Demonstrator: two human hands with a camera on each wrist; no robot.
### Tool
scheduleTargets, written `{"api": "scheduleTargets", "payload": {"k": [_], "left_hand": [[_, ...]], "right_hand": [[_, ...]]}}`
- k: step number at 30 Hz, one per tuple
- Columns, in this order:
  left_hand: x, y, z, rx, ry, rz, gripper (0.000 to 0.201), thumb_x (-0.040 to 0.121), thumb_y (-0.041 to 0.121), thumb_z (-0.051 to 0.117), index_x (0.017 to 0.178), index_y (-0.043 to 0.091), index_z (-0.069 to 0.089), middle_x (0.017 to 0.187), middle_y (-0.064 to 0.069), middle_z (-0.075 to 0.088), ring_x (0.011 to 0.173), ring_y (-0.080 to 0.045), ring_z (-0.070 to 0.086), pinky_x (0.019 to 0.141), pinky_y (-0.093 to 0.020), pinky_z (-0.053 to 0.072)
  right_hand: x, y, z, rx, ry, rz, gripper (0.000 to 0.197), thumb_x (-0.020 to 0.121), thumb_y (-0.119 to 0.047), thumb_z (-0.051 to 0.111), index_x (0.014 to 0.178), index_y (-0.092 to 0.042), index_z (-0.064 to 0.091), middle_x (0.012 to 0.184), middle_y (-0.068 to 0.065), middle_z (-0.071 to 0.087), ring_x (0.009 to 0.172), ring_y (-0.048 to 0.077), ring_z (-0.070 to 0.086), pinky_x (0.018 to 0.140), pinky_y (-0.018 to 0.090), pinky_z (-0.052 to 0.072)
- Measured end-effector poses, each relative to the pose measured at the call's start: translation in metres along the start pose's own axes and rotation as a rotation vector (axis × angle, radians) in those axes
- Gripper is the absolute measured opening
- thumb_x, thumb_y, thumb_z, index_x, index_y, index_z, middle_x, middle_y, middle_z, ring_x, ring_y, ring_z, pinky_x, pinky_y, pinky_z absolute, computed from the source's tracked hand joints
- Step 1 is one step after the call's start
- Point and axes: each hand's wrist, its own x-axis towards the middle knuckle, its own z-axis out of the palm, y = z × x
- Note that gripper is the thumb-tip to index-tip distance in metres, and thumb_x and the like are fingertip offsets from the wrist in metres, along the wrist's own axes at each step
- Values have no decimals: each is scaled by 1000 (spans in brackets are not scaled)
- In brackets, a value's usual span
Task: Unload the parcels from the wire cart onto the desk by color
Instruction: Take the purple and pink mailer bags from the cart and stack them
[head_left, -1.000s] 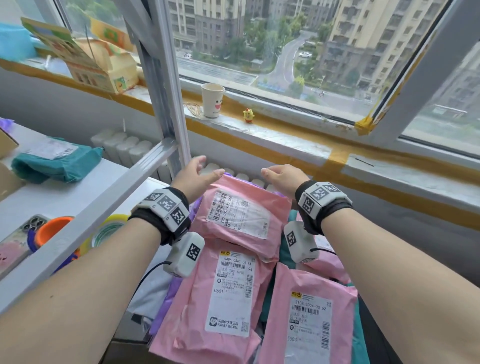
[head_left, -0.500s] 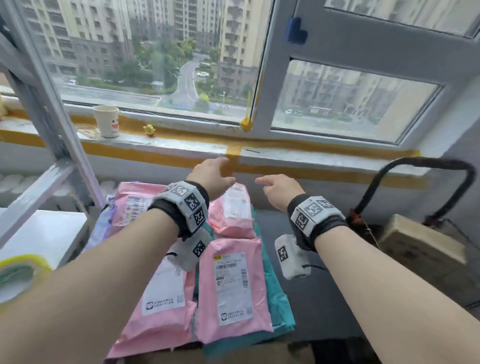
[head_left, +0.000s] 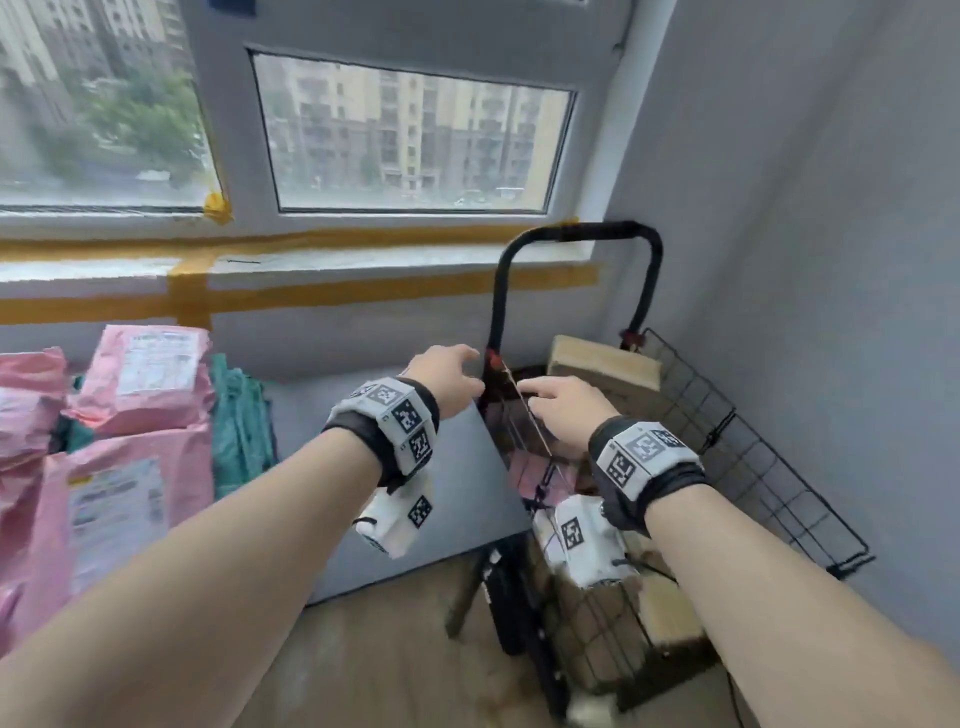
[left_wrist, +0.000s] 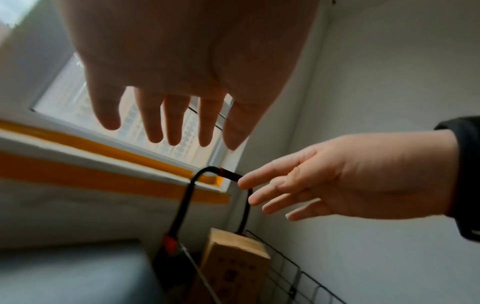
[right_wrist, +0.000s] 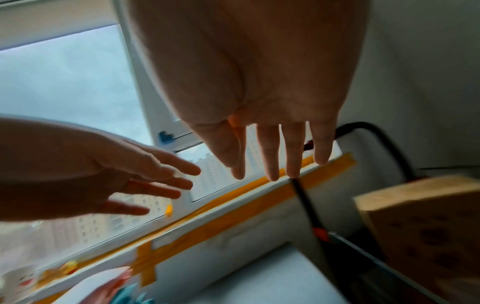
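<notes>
Both hands empty with fingers extended, left hand (head_left: 447, 376) and right hand (head_left: 563, 413) above the wire cart (head_left: 727, 467), cardboard box (head_left: 605, 366) inside, pink parcels (head_left: 145, 379) on the desk (head_left: 441, 483).

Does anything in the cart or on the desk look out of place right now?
Nothing clearly wrong. The brown box stands tilted in the wire cart, and teal parcels lie under the pink parcels on the desk.

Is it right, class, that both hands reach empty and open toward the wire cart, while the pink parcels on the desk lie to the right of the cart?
Not quite. In the head view the pink parcels lie left of the wire cart, not right. The left hand and right hand are indeed empty and open.
</notes>
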Motion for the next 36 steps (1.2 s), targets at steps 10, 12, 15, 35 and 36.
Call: {"api": "scheduleTargets", "payload": {"k": [10,12,15,35,36], "left_hand": [[53,141,159,-101,-193,-22,47,90,22,54,136,22,46,136,-4,51,111,-19,55,82,-21,39],[71,147,181,-120,-214,-57,46,89,21,54,134,23,47,135,-4,51,108,-18,54,80,-22,40],[104,149,212,-162,-243,-121,44,89,18,55,132,20,49,133,-3,51,109,-17,51,78,-20,35],[301,76,365,-15,-305,-491,44,88,27,49,131,16,46,131,-11,48,118,-30,49,98,-42,44],[302,69,376,-26,-318,-528,45,88,27,50,132,16,46,131,-12,48,119,-30,48,98,-42,44]], "right_hand": [[-24,255,-78,48,1,327,36,95,-16,46,129,-20,57,137,2,54,124,22,50,99,24,36],[-13,277,-73,73,-33,343,35,95,-16,45,127,-20,59,135,2,55,122,22,51,97,23,37],[12,303,-64,147,-79,372,32,95,-18,49,123,-21,61,132,2,57,118,20,53,90,20,36],[272,409,66,328,-416,500,26,87,-12,57,110,-12,69,104,4,67,100,21,61,95,34,49],[281,417,79,334,-459,527,26,88,-11,56,112,-9,68,101,4,65,96,21,60,95,36,49]]}}
